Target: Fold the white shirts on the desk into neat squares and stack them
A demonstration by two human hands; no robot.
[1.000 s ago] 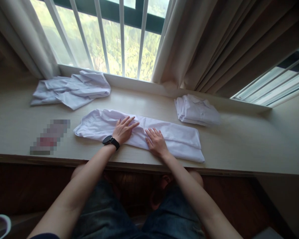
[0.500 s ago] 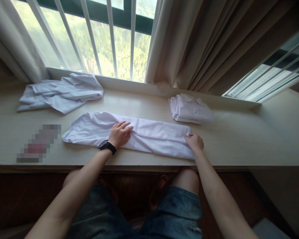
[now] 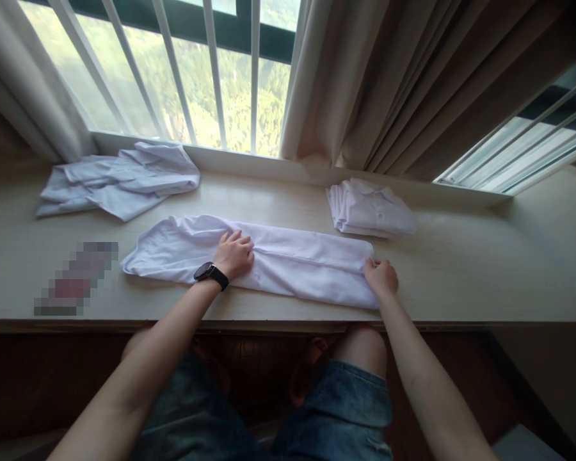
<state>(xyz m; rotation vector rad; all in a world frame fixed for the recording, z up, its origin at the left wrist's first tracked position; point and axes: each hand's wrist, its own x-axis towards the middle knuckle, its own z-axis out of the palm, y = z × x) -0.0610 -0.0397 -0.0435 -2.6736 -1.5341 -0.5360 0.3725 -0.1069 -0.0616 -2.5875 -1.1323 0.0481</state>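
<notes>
A long, narrow, folded white shirt (image 3: 312,266) lies along the table in front of me. My left hand (image 3: 235,254), with a black watch on its wrist, is on the middle of the cloth. Its fingers are bent and gathered on the fabric; their tips are partly hidden. At the right end, my right hand (image 3: 381,276) pinches the cloth's edge between thumb and fingers. A straight, taut crease runs between both hands. Left of my left hand, the shirt's fabric is looser and wrinkled.
A crumpled white garment (image 3: 120,179) lies at the back left, and a neatly folded white shirt (image 3: 372,208) at the back right. A pixelated flat item (image 3: 77,278) is at the left. Behind the table (image 3: 461,275) are a barred window and curtains (image 3: 365,83).
My left hand's fingers have drawn in from lying more outstretched. My right hand still pinches the shirt's end, which has shifted slightly right, and the crease looks straighter.
</notes>
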